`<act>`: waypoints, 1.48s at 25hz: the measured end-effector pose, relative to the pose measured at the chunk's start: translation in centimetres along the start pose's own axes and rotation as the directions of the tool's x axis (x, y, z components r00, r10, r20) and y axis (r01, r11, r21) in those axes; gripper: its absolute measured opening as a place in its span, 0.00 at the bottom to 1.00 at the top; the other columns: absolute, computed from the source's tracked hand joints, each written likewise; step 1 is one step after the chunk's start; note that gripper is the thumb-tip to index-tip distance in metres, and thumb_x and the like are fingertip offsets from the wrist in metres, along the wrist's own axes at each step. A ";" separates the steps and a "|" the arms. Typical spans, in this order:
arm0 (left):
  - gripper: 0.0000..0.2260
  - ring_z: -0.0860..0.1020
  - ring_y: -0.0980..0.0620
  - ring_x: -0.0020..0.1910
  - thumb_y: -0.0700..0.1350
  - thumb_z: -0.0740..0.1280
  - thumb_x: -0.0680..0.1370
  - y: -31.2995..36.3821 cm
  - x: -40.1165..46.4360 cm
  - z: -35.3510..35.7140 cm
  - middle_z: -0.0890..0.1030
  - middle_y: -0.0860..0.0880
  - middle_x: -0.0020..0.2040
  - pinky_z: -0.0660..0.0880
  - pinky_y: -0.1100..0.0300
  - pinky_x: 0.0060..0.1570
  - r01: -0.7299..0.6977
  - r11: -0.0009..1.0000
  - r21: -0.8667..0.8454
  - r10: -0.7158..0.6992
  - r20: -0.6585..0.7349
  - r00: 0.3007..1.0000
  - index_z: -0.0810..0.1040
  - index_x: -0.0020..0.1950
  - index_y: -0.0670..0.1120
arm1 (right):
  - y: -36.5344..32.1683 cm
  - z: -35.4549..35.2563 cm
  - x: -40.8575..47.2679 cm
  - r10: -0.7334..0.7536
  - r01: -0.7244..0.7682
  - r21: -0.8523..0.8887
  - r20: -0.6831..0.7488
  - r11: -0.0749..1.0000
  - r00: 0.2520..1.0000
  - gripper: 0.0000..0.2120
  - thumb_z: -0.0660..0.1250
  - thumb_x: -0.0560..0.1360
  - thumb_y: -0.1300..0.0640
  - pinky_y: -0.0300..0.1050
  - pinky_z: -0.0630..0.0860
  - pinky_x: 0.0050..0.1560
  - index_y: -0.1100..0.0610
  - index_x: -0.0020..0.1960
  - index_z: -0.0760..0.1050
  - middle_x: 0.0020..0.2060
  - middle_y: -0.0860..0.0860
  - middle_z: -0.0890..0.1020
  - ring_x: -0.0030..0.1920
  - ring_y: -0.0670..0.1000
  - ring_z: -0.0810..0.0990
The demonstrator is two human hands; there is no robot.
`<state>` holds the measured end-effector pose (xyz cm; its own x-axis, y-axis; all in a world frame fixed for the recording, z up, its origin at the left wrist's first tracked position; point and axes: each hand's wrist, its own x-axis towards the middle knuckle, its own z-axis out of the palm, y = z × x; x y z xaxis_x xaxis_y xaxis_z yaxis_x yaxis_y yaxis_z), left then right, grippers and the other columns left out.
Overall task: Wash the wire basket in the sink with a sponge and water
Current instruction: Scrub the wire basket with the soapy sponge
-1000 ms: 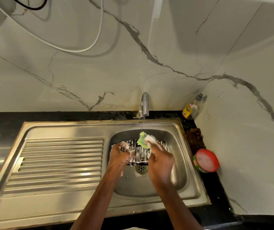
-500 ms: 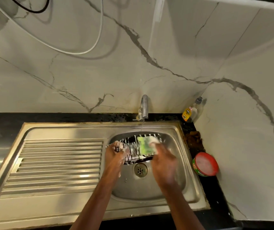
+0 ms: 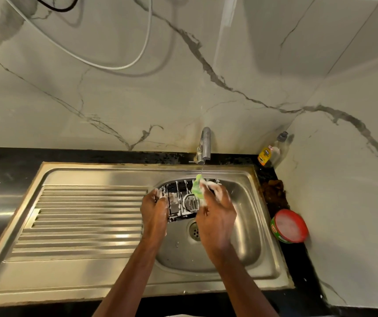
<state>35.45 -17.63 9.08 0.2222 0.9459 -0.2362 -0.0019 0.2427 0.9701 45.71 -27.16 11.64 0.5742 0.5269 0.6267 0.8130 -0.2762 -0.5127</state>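
A soapy wire basket is held tilted over the steel sink bowl, under the tap. My left hand grips the basket's left end. My right hand holds a green sponge covered in foam against the basket's upper right part. A thin stream of water falls from the tap onto the sponge. The basket's right side is hidden behind the sponge and my right hand.
A ribbed steel draining board lies left of the bowl. The drain sits below the basket. A red-lidded tub of soap and a dish liquid bottle stand on the black counter at the right, beside the marble wall.
My right hand has moved the sponge up the basket toward the tap's stream. The basket has shifted a little in my left hand.
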 end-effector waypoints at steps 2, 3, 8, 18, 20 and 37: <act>0.07 0.75 0.45 0.36 0.42 0.65 0.75 -0.2 0.3 -0.7 0.77 0.42 0.36 0.74 0.53 0.37 -0.017 0.997 -0.080 0.017 0.000 1.000 0.77 0.41 0.39 | -1.6 0.4 0.4 -0.078 0.078 0.080 -0.002 0.994 0.997 0.13 0.68 0.74 0.67 0.48 0.84 0.35 0.58 0.57 0.84 0.53 0.57 0.84 0.47 0.53 0.85; 0.08 0.77 0.45 0.37 0.42 0.65 0.75 0.0 0.4 -1.0 0.79 0.42 0.37 0.75 0.52 0.38 -0.009 0.994 -0.109 0.010 0.005 1.000 0.79 0.42 0.39 | -2.6 0.6 0.4 -0.140 0.138 0.126 0.007 0.982 0.990 0.11 0.65 0.79 0.65 0.47 0.83 0.35 0.59 0.55 0.85 0.52 0.56 0.84 0.48 0.53 0.84; 0.14 0.73 0.55 0.24 0.36 0.63 0.80 1.1 0.7 -1.5 0.74 0.52 0.25 0.71 0.64 0.26 0.029 0.987 -0.161 -0.039 -0.060 0.997 0.71 0.34 0.42 | -3.6 -0.7 -2.9 -0.453 0.439 0.120 0.132 0.890 0.882 0.17 0.60 0.77 0.66 0.41 0.82 0.33 0.57 0.56 0.85 0.56 0.61 0.83 0.50 0.55 0.84; 0.12 0.78 0.50 0.31 0.51 0.68 0.65 1.9 0.8 -3.1 0.80 0.48 0.32 0.74 0.60 0.33 0.086 0.969 -0.230 -0.106 -0.074 0.992 0.79 0.37 0.43 | 1.8 0.3 -2.3 -0.300 0.283 0.145 0.111 0.948 0.948 0.22 0.57 0.77 0.71 0.40 0.78 0.60 0.56 0.64 0.81 0.67 0.55 0.78 0.67 0.54 0.79; 0.13 0.77 0.46 0.31 0.52 0.67 0.63 1.2 1.3 -4.2 0.79 0.45 0.33 0.74 0.58 0.33 0.088 0.969 -0.231 -0.112 -0.093 0.989 0.80 0.38 0.43 | 2.5 -0.4 -1.0 -0.018 0.016 0.109 0.020 0.994 1.000 0.26 0.58 0.72 0.73 0.28 0.77 0.49 0.55 0.62 0.82 0.66 0.50 0.79 0.60 0.56 0.84; 0.06 0.81 0.46 0.32 0.39 0.63 0.77 1.2 1.6 -3.6 0.80 0.45 0.33 0.82 0.52 0.33 0.051 0.968 -0.247 -0.066 -0.053 0.996 0.75 0.40 0.40 | 1.8 0.6 -1.7 -0.167 0.161 0.076 0.076 0.984 0.983 0.25 0.58 0.72 0.71 0.54 0.84 0.48 0.56 0.64 0.81 0.67 0.57 0.78 0.68 0.56 0.77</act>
<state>32.30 -15.06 9.69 0.1699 0.9379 -0.3026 -0.2311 0.3364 0.9129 46.07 -28.06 9.28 0.4217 0.6252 0.6567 0.8850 -0.1263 -0.4480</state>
